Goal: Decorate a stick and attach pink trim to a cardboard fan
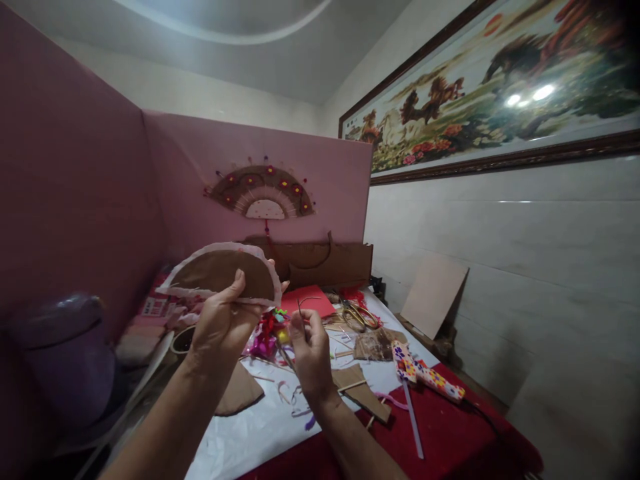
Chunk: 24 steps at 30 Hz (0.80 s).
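My left hand (220, 323) grips a half-round piece of brown cardboard (200, 272) with white cloth folded over its edge. The thumb lies on the cardboard face, and the fingers are behind it. Lower and to the right, my right hand (313, 353) is closed in a pinch round a thin dark tool (286, 357); a narrow tip shows above the fingers, but its exact kind is unclear. The two hands are apart. A red sheet (313, 300) lies behind the right hand, with shiny pink and red scraps (265, 337) between the hands.
Gold-handled scissors (363, 317), a flower-patterned glue gun (425, 375) with a glue stick (414, 423) and cardboard offcuts (367, 393) lie on the table at right. A decorated fan (267, 187) hangs on the pink panel. A lidded bin (60, 360) stands left.
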Available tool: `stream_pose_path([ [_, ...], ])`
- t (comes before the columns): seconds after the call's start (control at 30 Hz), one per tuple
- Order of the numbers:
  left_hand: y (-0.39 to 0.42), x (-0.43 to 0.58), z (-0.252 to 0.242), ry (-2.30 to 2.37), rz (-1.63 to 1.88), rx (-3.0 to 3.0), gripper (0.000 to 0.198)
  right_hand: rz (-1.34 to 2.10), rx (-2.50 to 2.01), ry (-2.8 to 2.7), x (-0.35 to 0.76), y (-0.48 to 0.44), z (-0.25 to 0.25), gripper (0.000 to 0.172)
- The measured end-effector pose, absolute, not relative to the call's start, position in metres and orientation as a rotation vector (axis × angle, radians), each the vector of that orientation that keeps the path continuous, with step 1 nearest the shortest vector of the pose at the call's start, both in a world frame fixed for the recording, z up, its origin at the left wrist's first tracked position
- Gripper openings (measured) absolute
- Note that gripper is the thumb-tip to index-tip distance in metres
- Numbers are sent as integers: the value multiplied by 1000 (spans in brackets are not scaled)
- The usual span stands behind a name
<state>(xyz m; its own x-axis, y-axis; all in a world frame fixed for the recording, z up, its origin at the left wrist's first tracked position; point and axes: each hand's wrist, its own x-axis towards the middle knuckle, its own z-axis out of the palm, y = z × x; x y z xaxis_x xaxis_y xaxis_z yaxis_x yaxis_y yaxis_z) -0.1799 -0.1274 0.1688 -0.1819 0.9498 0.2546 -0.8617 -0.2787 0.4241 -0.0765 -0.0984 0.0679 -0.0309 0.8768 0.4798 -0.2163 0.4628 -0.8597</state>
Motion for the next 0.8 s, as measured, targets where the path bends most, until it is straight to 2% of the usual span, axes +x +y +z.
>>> stream_pose_path([
  [0.13,-126,-183,165,182,1684,548,38,1066,-558,-1294,-79,-102,66,37],
  [0.6,-121,-173,160,292,1677,513,35,929,-638,-1292,-79,-99,62,36],
  [0.7,-121,-173,160,298,1712,536,35,821,-813,-1313,-78,-96,64,38],
  [0.8,-121,-173,160,267,1719,556,35,677,-1182,-1483,-77,-91,65,35],
])
